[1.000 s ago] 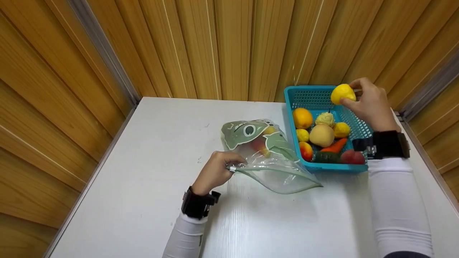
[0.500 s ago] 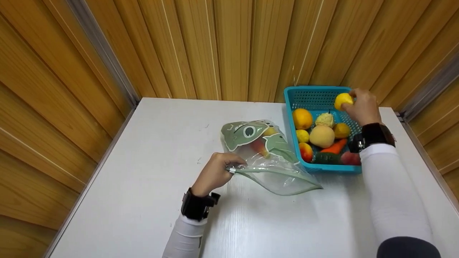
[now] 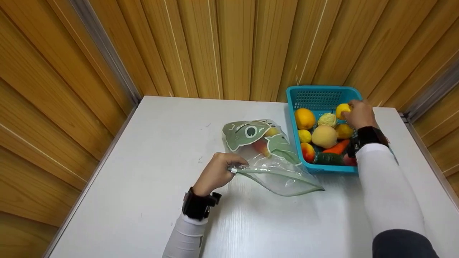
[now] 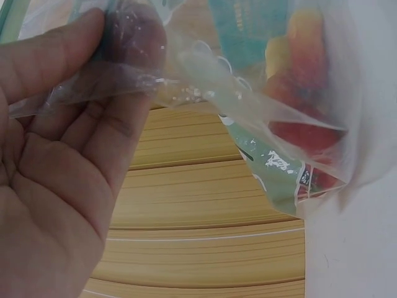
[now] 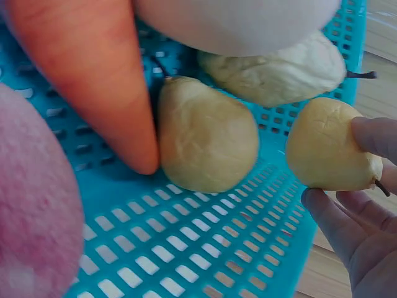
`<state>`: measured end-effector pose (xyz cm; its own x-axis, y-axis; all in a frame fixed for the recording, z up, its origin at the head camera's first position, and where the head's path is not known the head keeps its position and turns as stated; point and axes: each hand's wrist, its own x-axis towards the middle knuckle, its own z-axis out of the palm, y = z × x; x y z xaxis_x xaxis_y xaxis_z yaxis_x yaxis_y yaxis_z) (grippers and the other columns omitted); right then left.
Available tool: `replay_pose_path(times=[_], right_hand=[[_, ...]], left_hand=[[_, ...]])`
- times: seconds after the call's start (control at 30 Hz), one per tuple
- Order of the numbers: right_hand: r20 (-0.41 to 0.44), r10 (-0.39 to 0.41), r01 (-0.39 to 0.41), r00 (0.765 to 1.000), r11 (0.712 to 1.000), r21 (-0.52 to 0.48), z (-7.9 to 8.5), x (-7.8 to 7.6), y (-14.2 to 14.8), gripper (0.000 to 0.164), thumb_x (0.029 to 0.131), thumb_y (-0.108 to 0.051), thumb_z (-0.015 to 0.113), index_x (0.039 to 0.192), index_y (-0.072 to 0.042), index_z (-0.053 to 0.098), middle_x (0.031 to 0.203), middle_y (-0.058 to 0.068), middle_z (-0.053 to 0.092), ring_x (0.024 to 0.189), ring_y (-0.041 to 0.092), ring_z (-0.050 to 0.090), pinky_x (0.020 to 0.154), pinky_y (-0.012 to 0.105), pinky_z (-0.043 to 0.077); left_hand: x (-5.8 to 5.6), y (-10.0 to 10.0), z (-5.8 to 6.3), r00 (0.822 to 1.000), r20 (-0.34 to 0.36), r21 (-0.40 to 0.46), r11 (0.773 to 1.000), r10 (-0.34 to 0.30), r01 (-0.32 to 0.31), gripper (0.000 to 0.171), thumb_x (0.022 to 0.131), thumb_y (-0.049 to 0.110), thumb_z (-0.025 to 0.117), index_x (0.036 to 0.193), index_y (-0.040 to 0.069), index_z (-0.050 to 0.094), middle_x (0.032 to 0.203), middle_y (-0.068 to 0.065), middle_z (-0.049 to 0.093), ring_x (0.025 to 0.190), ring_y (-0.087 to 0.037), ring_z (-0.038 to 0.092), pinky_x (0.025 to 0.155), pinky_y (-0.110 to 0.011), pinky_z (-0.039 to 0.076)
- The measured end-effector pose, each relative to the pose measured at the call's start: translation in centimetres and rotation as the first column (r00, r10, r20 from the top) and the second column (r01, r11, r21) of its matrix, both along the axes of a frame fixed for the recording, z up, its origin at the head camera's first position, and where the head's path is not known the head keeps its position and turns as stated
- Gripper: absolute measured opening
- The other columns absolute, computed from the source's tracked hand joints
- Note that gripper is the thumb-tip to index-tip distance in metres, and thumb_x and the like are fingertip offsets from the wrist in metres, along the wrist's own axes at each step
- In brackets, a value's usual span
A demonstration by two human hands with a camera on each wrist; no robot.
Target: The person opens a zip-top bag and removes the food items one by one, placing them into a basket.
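My left hand pinches the open edge of a clear zip bag at its slider end. The bag lies on the table with a green cartoon animal print, and red and yellow produce shows through its plastic. My right hand holds a small yellow pear between thumb and fingers, its stem showing in the right wrist view. Hand and pear are inside the back right part of a turquoise basket. Below the held pear sits another yellow pear, beside a carrot.
Also in the basket are an orange, a lemon, a large pale round fruit, a pale wrinkled fruit, a red-yellow fruit, a dark green vegetable and a pinkish fruit. Wood-patterned walls border the white table.
My right hand has come down and slightly left with the yellow pear, from above the basket's right rim to inside it. The left hand and bag stay nearly in place.
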<state>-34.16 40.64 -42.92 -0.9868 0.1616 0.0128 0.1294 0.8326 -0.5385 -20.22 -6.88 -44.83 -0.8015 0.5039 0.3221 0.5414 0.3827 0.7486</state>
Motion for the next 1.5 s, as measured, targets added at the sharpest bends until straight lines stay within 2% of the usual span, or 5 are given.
replay_pose_path(times=[0.6,0.9,1.07,1.23,1.5], right_hand=[[0.128,0.002,-0.006,0.992,1.000,0.030,0.2,0.8,0.8,0.058,0.113,-0.020,0.051,0.159,0.014,0.043,0.163,0.047,0.038,0.149,0.065,0.039,0.125,0.077,0.036],[0.146,0.042,-0.043,0.988,0.999,0.000,2.8,1.5,0.2,0.059,0.115,-0.027,0.050,0.161,0.011,0.042,0.164,0.045,0.037,0.149,0.066,0.038,0.123,0.079,0.036],[0.050,0.082,-0.082,0.995,0.997,-0.003,5.0,2.7,-1.2,0.058,0.116,-0.026,0.050,0.161,0.009,0.043,0.163,0.044,0.041,0.142,0.063,0.047,0.117,0.076,0.045],[-0.134,0.124,-0.123,0.983,0.992,0.012,6.9,4.3,-3.6,0.052,0.115,-0.021,0.054,0.156,0.010,0.051,0.157,0.042,0.049,0.137,0.060,0.051,0.112,0.075,0.047],[-0.438,0.206,-0.203,0.875,0.978,0.053,8.9,8.2,-8.6,0.041,0.109,-0.011,0.066,0.144,0.010,0.064,0.148,0.036,0.062,0.135,0.056,0.059,0.116,0.073,0.047]], left_hand=[[0.1,0.1,0.2,1.000,-0.023,-0.010,1.000,-0.011,0.011,0.032,0.083,-0.022,0.067,0.096,0.001,0.085,0.096,-0.012,0.084,0.091,-0.023,0.077,0.086,-0.035,0.066],[0.2,0.1,0.0,1.000,-0.014,-0.007,1.000,-0.009,0.009,0.034,0.083,-0.023,0.064,0.096,0.001,0.085,0.097,-0.012,0.085,0.091,-0.025,0.079,0.087,-0.040,0.067],[0.2,0.1,0.0,1.000,-0.017,-0.006,1.000,-0.008,0.008,0.036,0.083,-0.024,0.064,0.097,0.001,0.085,0.098,-0.012,0.085,0.092,-0.025,0.079,0.087,-0.038,0.067],[0.1,0.1,0.1,1.000,-0.018,-0.009,1.000,-0.010,0.010,0.034,0.083,-0.023,0.064,0.097,0.001,0.085,0.098,-0.013,0.084,0.092,-0.025,0.079,0.087,-0.037,0.067],[0.2,0.1,0.0,1.000,-0.023,-0.007,1.000,-0.003,0.003,0.033,0.084,-0.023,0.065,0.096,0.001,0.085,0.096,-0.013,0.084,0.090,-0.024,0.078,0.085,-0.037,0.066]])
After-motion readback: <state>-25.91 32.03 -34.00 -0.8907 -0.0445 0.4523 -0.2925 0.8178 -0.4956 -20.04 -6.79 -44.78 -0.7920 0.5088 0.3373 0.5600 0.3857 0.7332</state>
